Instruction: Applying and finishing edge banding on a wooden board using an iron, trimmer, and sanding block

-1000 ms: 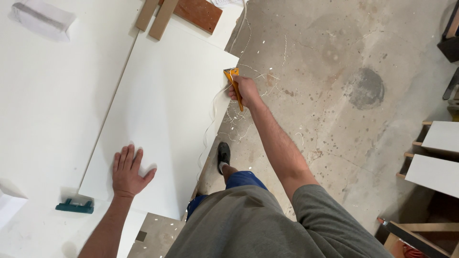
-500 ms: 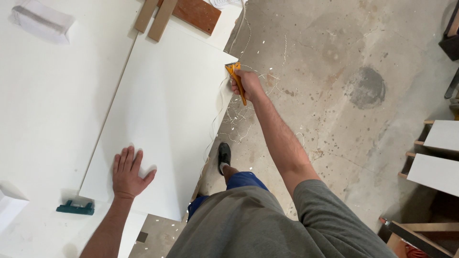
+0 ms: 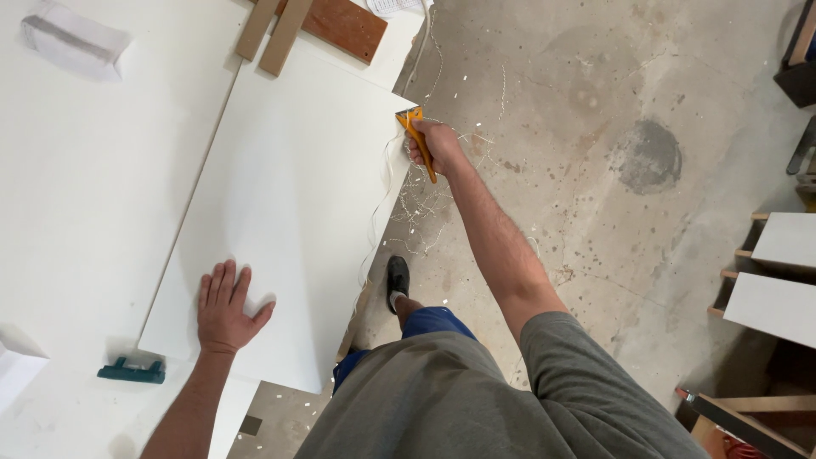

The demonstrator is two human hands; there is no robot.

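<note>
Right hand closed round orange scraper at white panel far right corner; left hand flat, fingers spread, near panel's near edge; panel's long axis runs away from person.

The large flat rectangular panel is plain white with no pattern, and the wide worktop under it is the same white, while the small scraper at the panel's edge is orange-yellow and the little flat tool near the panel's corner is dark teal. The wooden board at the top is reddish-brown, beside two pale tan wooden strips. The concrete floor is grey, mottled with darker stains and speckles and strewn with thin whitish shavings, and the person's shirt is olive-grey, the shorts blue, the shoe black.
</note>
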